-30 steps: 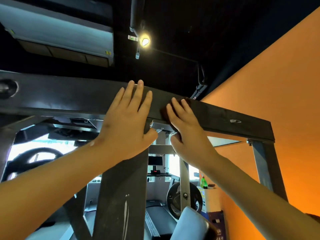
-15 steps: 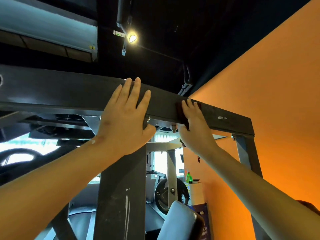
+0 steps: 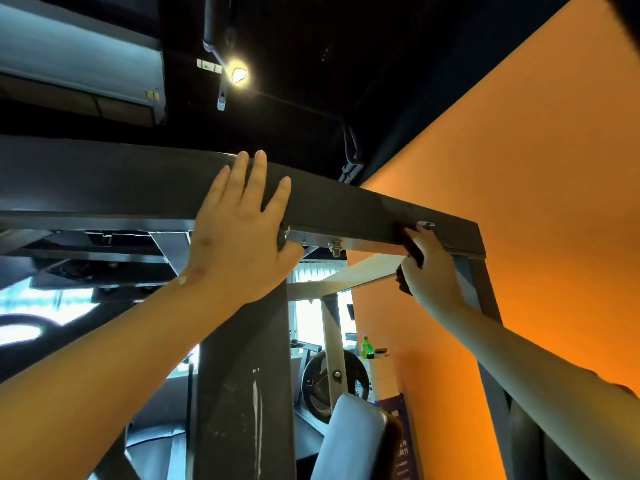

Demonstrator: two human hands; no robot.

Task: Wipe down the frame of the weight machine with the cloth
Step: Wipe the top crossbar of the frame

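Observation:
The weight machine's dark top crossbar runs across the view overhead, above a dark upright post. My left hand lies flat against the crossbar's face, fingers straight and spread, thumb under the lower edge. Further right, my right hand presses a dark cloth against the crossbar near its right end, close to a small hole in the bar. Only the cloth's edges show from under the palm and fingers.
An orange wall stands close on the right, beside the frame's right upright. A nut and bolt hang under the crossbar. Below are a padded seat back, a weight plate and a green bottle.
My right hand has slid the cloth rightward along the crossbar, from beside my left hand toward the bar's right end. My left hand has stayed in place on the bar.

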